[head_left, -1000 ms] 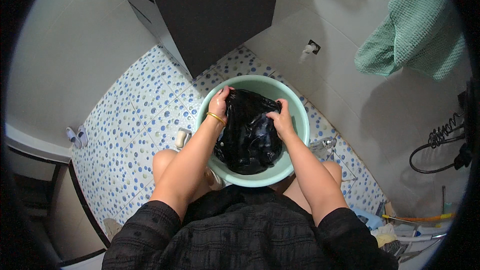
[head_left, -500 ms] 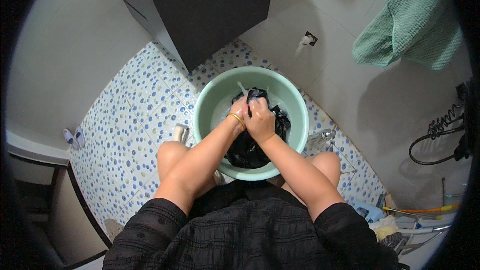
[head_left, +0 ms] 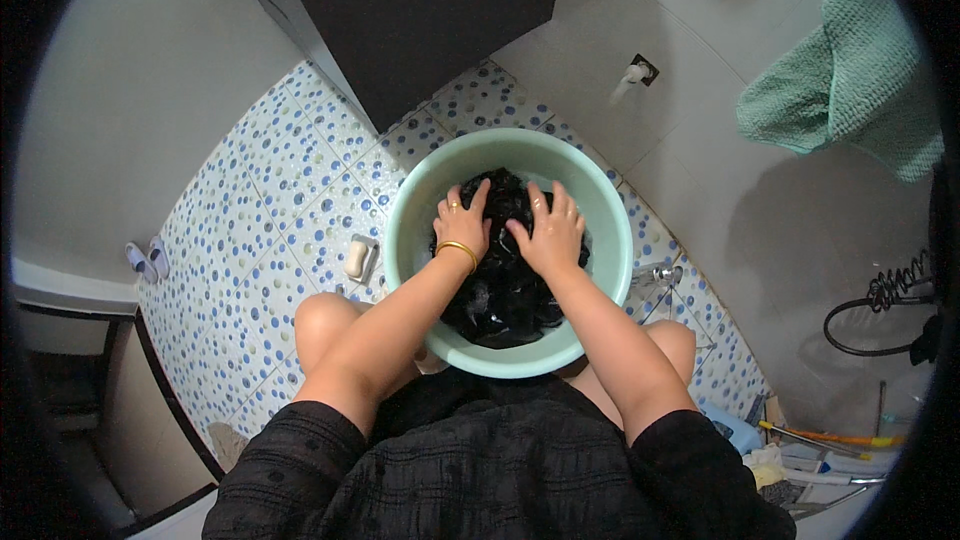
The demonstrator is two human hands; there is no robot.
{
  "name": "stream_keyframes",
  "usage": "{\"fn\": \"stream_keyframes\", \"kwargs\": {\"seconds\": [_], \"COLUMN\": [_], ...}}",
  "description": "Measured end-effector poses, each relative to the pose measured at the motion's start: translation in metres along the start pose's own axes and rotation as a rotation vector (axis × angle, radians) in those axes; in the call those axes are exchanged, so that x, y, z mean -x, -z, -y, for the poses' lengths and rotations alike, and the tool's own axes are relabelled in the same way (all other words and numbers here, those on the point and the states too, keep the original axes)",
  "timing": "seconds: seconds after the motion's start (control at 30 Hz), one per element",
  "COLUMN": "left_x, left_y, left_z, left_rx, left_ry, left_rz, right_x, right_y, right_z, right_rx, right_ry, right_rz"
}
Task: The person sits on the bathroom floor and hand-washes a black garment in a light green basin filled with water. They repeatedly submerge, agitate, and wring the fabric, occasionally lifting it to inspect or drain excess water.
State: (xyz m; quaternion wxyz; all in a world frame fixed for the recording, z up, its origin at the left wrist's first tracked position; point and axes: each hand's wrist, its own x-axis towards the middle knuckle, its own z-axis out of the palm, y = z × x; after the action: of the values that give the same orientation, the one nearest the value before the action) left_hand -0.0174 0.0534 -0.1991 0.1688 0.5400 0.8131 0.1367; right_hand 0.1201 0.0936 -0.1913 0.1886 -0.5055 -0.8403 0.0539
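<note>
A pale green basin stands on the floor between my knees. Wet black cloth is heaped inside it, glossy with water; I cannot tell which garment it is. On the left side of the heap rests my left hand, fingers spread, with a gold bangle at the wrist and a ring. Across from it, my right hand lies on the cloth's right side, its fingers also apart. Neither hand grips the cloth. Some fingertips reach the far edge of the heap.
Left of the basin, a soap bar sits in a dish. A metal rack stands close on the right. A dark cabinet juts in ahead. A green towel hangs on the right wall near a pipe outlet. Slippers lie far left.
My hands were together, squeezing a bunch of the black cloth above the basin. They have now parted and spread open on the heap, and the bunch is let go.
</note>
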Motion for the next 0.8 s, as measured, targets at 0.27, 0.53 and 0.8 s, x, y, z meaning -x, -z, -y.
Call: {"fn": "stream_keyframes", "kwargs": {"seconds": [0.27, 0.53, 0.8], "left_x": [-0.018, -0.051, -0.049], "left_y": [-0.036, -0.042, -0.025], "left_z": [0.003, 0.031, 0.022], "left_rx": [-0.113, 0.649, 1.505], "left_ry": [0.038, 0.086, 0.14], "left_rz": [0.202, 0.063, 0.302], "right_x": [0.004, -0.028, 0.0], "right_y": [-0.046, -0.063, 0.04], "right_z": [0.005, -0.029, 0.052], "right_rx": [0.187, -0.596, -0.661], "right_ry": [0.009, -0.221, 0.256], "right_rz": [0.253, 0.185, -0.061]}}
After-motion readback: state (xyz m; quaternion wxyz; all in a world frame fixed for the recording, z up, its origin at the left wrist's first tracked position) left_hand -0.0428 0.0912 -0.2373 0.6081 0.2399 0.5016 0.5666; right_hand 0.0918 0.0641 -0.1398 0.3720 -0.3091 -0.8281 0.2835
